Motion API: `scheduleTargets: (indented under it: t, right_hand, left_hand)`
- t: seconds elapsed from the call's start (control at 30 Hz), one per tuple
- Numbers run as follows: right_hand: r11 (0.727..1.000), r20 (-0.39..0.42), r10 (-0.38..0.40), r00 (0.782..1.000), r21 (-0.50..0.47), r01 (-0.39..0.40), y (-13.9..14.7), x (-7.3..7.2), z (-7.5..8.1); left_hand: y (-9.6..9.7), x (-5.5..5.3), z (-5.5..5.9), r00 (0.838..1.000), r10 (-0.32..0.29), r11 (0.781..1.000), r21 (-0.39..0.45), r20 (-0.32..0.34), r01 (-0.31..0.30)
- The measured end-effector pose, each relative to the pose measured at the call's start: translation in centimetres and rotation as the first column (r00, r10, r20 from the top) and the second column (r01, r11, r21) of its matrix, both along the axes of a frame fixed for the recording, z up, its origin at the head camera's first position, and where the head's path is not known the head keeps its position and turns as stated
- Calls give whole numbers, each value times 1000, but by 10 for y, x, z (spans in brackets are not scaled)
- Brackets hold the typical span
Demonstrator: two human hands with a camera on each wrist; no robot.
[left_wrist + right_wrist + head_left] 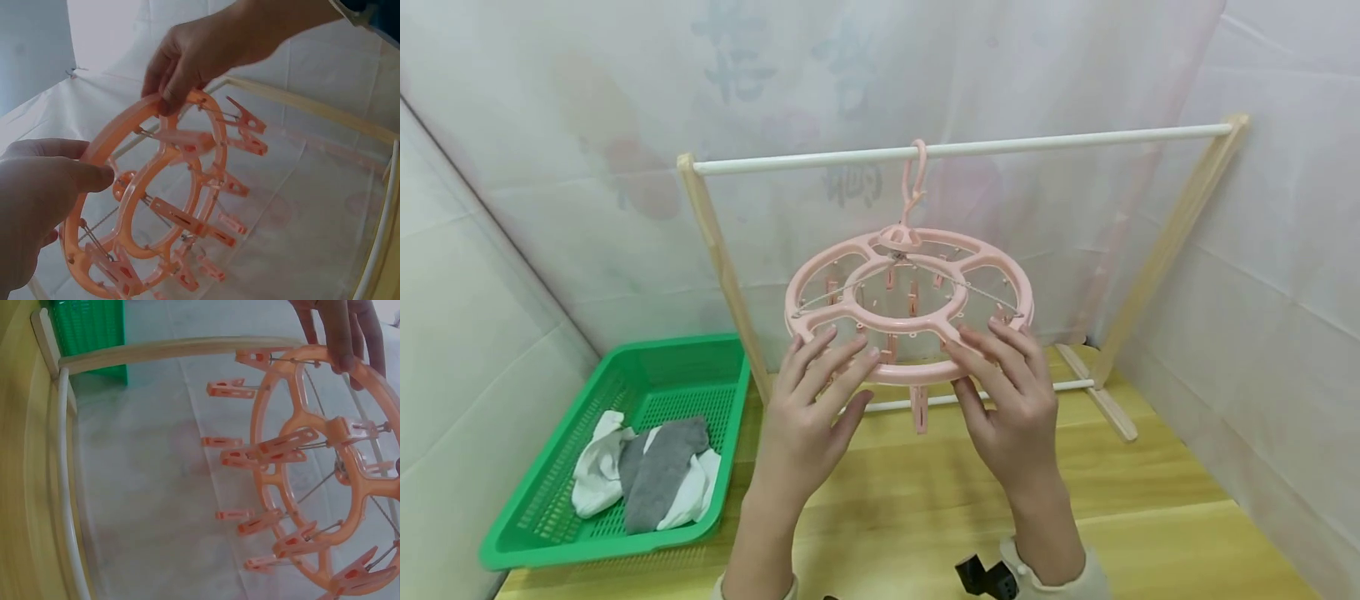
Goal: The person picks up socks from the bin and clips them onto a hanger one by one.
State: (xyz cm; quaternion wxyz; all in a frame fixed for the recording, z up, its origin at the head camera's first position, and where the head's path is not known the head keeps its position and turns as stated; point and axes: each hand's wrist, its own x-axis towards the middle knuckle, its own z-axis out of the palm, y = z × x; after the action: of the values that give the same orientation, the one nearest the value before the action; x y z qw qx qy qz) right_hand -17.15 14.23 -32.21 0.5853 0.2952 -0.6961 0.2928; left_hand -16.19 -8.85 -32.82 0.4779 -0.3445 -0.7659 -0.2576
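Observation:
A round pink clip hanger [898, 375] hangs by its hook [919, 158] from the white rod [1037, 147] of a wooden-legged rack. Small pink clothespins [919, 408] dangle under its ring, with nothing in them. My left hand [812, 400] holds the near left part of the rim, fingers over the top and thumb below. On the near right part, my right hand [1011, 396] grips the rim in the same way. In the left wrist view, the thumb and fingers of the left hand [44, 200] lie on opposite sides of the ring.
To the left, a green basket [505, 546] contains grey cloth [662, 475] and white cloth [598, 479]. The rack's wooden legs [1180, 242] stand on a wood-grain table [880, 508]. White curtains [587, 150] enclose the back and sides. A black device [985, 577] is by my right wrist.

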Motion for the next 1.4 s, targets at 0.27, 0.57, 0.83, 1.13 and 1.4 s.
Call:
scheduleTargets:
  t: [0.27, 0.57, 0.83, 1.13, 1.4]
  right_hand:
    - [999, -29, 14, 999, -28, -15, -7, 5, -2]
    - [1000, -62, -13, 998, -20, 12, -19, 7, 0]
    - [1000, -130, 6, 992, -20, -9, -29, 7, -1]
    - [993, -199, 78, 977, -71, -94, -31, 8, 4]
    - [946, -36, 174, 984, -271, -177, -9, 5, 0]
  left_hand:
    - [3, 2, -2, 1000, 4, 999, 45, -30, -3]
    - [11, 0, 0, 995, -7, 998, 59, -104, 14]
    - [14, -2, 3, 992, 5, 997, 81, -129, 6]
    - [6, -5, 2, 992, -2, 992, 123, -130, 18]
    - [-5, -11, -2, 995, -4, 985, 171, -99, 21]
